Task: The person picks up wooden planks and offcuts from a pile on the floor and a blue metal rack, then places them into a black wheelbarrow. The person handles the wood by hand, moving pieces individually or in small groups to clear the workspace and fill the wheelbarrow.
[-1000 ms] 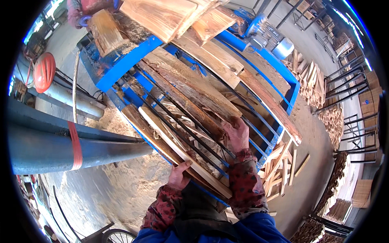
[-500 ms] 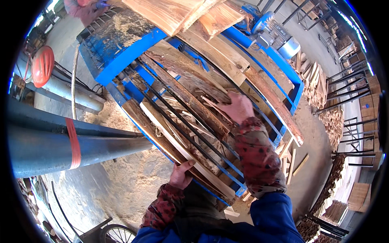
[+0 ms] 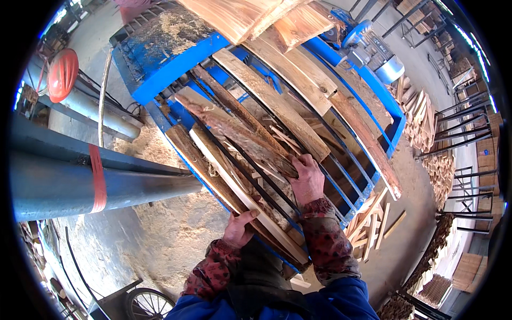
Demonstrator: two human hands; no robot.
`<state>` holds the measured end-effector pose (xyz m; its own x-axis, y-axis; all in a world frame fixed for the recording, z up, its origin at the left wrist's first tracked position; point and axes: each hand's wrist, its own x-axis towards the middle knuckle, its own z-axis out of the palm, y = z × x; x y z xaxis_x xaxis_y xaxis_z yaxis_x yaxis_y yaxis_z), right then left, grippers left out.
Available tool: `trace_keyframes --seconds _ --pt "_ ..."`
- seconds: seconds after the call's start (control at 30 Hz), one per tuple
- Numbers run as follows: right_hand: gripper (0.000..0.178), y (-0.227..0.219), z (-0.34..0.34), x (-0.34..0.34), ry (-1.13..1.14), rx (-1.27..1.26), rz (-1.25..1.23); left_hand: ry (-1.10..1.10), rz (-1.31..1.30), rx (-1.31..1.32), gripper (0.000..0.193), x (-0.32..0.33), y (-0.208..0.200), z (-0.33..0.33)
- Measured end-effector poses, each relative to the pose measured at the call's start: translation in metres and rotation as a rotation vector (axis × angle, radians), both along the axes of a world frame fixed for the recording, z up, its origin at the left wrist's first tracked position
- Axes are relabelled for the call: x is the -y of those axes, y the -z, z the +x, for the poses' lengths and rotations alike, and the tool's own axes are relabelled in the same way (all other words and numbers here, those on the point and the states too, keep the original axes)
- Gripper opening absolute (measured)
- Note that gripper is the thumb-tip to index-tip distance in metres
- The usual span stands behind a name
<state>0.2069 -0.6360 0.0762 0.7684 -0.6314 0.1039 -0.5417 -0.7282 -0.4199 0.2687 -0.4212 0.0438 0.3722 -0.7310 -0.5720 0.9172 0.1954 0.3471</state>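
Observation:
My right hand [image 3: 308, 180] is closed round the near end of a rough bark-edged board [image 3: 234, 132], which slants away to the far left over the dark metal bars. Lower and to the left, my left hand [image 3: 239, 228] grips a pale wooden strip [image 3: 226, 178], thumb on top and fingers partly hidden. A brown bark-covered slab [image 3: 193, 164] lies along the strip's left side. Both rest on the blue machine frame [image 3: 178, 72]. Right of the bark-edged board, a pale plank [image 3: 277, 105] lies lengthwise on the bars.
Wide boards [image 3: 234, 18] stick out over the far end. An electric motor [image 3: 376, 50] sits at the far right, and another bark-edged board [image 3: 368, 146] runs along the right side. A grey beam [image 3: 58, 181], an orange helmet [image 3: 63, 76] and stacked wood [image 3: 418, 117] surround the machine.
My right hand has moved left and nearer, bringing the bark-edged board over the left bars. The pale plank beside it now shows more fully. My left hand keeps its hold on the strip.

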Motion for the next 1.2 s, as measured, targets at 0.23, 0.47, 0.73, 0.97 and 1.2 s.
trace_keyframes --seconds 0.23,0.47,0.73,0.97,1.2 --pt "0.038 0.005 -0.001 0.008 0.07 0.048 0.041 -0.029 0.009 0.041 0.037 0.001 -0.001 -0.002" --pt "0.029 -0.004 0.003 0.015 -0.018 -0.099 -0.09 -0.012 0.014 0.008 0.041 0.003 -0.003 -0.002" --pt "0.024 -0.019 -0.004 0.021 -0.081 -0.089 -0.152 0.022 0.029 0.05 0.037 -0.002 -0.002 -0.001" --pt "0.023 0.003 0.004 0.014 -0.102 -0.156 -0.14 0.071 0.073 -0.015 0.039 -0.007 -0.001 0.003" --pt "0.021 -0.045 -0.023 0.03 -0.137 -0.151 -0.12 0.063 0.056 -0.017 0.042 -0.005 -0.005 0.004"
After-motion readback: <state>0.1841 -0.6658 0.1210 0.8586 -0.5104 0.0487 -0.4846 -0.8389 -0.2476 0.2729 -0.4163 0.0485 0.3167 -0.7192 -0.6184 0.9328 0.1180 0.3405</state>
